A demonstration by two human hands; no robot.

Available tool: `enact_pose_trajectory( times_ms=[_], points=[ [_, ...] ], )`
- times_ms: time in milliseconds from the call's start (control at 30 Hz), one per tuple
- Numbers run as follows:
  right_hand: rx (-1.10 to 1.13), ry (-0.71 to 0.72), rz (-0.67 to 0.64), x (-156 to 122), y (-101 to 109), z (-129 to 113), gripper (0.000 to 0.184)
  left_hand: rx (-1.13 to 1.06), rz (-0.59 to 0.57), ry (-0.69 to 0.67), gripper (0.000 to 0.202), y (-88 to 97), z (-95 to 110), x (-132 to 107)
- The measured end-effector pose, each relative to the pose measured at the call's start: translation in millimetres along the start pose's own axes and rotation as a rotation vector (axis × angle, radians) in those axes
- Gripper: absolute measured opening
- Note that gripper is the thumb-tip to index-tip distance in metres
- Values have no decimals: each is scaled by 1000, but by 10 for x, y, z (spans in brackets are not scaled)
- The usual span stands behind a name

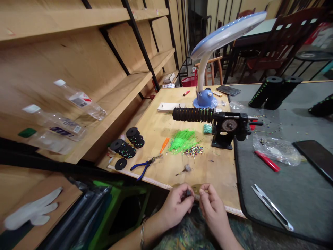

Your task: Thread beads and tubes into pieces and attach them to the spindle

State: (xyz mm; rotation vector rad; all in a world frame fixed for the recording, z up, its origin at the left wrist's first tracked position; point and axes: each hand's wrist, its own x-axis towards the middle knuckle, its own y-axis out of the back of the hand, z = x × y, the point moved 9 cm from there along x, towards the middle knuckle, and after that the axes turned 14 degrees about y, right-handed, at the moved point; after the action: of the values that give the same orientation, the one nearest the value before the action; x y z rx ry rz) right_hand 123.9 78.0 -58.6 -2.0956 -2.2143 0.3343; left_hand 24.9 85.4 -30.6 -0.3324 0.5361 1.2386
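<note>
Pinching left hand (178, 204): fingers curled in, thumb bearing down on a small dark piece (188, 193) just over the table's near edge, perhaps to steady it for close work.
Right hand (212, 204): right alongside, a small gap between the two, thumb and forefinger pressed together; whether something thin sits between them, I cannot tell.
Green strands (184, 139): a bright, loose heap out ahead of both hands, well in from the near edge, probably there for easy picking.
Beads (194, 150): a many-coloured scatter touching the heap's near side, likely to share one reach.
Pliers (147, 166): down by the near edge, left of the hands, handles towards that edge, which would suit a quick grab.
Black discs (123, 149): stacked at the table's near left corner, seemingly out of the working space.
Black stand (226, 126): up at the right edge of the bare wood, a row of ridged discs (194, 114) reaching leftward from it, apparently to hold them off the table (221, 180).
Lamp (205, 99): standing at the far edge, head tilted over, presumably for light.
Snips (272, 206): lying on the grey mat (260, 184) near its near left corner.
</note>
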Motion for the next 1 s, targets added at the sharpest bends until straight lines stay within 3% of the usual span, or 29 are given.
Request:
enact_pose_trajectory(
  times_ms=[200,567,767,1000],
  points=[
    [-56,61,-28,-2,5,11,42,175,176,-108,3,104,111,1],
    [-26,90,-92,27,-32,-85,35,201,207,-103,9,125,184,-39],
    [-239,171,-229,32,-61,-140,22,244,224,-185,5,280,270,-57],
    [-406,243,-253,25,-75,-218,16,242,255,-220,9,371,283,-59]
  ],
)
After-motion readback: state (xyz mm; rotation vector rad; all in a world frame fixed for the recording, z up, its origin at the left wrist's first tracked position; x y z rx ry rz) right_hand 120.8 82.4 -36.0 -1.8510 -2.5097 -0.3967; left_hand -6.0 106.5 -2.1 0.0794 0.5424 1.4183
